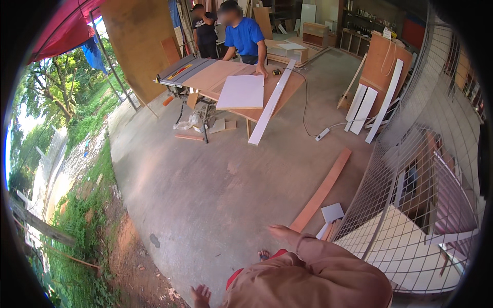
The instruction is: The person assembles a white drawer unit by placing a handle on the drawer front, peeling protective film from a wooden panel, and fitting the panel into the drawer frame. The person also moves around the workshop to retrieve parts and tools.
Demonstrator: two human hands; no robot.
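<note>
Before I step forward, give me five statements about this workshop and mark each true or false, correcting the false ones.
1. The left hand is empty, its fingers spread. True.
2. The right hand grips the long brown board. False: the right hand is empty, and the long brown board lies on the concrete floor.
3. The co-worker in the blue T-shirt has one hand at the white rectangular panel. True.
4. The long white strip lies wholly within the brown worktop. False: its near end juts past the edge.
5. A white power strip lies on the floor. True.
</note>
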